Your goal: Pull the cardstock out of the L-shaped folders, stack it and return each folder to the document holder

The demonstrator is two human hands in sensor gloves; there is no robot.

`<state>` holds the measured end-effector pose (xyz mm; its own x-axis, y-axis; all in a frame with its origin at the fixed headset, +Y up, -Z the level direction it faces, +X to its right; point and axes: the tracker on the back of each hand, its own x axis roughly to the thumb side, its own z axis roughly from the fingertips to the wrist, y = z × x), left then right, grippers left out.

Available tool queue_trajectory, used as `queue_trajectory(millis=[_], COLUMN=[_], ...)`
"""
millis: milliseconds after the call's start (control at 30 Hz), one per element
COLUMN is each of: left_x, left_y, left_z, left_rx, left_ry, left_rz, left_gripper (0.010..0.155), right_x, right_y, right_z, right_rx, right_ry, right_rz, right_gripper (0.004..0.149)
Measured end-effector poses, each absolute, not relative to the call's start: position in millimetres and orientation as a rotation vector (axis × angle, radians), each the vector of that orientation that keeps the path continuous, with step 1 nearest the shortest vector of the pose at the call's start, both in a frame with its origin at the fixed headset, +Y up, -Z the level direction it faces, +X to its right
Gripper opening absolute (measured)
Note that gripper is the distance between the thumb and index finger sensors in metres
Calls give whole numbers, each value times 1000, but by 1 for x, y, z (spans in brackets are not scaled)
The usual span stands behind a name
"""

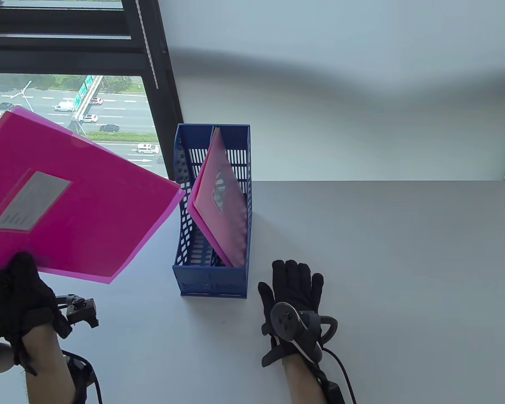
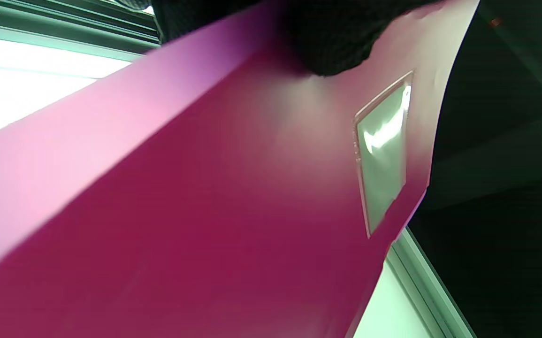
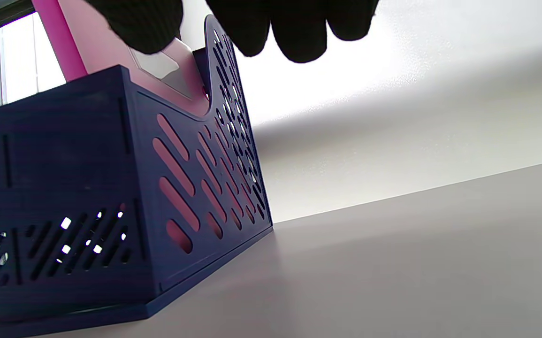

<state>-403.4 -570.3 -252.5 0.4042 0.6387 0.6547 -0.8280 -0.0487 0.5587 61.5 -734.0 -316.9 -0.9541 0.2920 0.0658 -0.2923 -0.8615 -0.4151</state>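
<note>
My left hand (image 1: 19,294) grips the bottom corner of a pink L-shaped folder (image 1: 71,202), held in the air left of the blue document holder (image 1: 212,284). The folder bears a grey label (image 1: 31,201) and fills the left wrist view (image 2: 233,202), with my gloved fingers (image 2: 332,42) over its top edge. A second pink folder (image 1: 221,202) leans inside the holder, seen again in the right wrist view (image 3: 92,42) above the holder's wall (image 3: 64,197). My right hand (image 1: 296,286) lies flat on the table right of the holder, fingers straight and holding nothing.
The grey table (image 1: 404,273) stretches to the right of the holder. A window (image 1: 67,105) with a dark frame lies behind the left side, and a white wall (image 1: 341,105) runs behind the table.
</note>
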Motion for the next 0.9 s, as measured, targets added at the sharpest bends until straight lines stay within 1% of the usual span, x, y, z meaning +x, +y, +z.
queue_trajectory(millis=[100,233,333,467,533,633,767,900], left_x=[-406,-399,-383,-356,-343,-332,-322,-315], left_y=[-570,-572,-578,-597,-611,-629,-656,-679], left_z=[-256,-269,-285,-301,-306,-313,-318,-322], left_rx=[1030,877,744,582,520,465,400,352], left_ry=[-274,-384,-450,-495,-501,-512,-505,-495], left_rz=[1191,1171,1130,1082,1061,1091,1134,1193], left_gripper=[42,42,42,42,42,42,42,42], right_x=[63,69,74,81,85,88,88,83], right_y=[-733,-727,-720,-716,-715,-715,-721,-732], right_z=[-316,-314,-311,-309,-308,-308,-311,-320], right_rx=[-1,-18,-28,-13,4,41,79,248], right_ry=[-639,-689,-777,-760,-717,-640,-440,-225], right_rz=[2752,2701,2704,2598,2520,2415,2206,1929], right_gripper=[65,62,55,50,50,51,58,62])
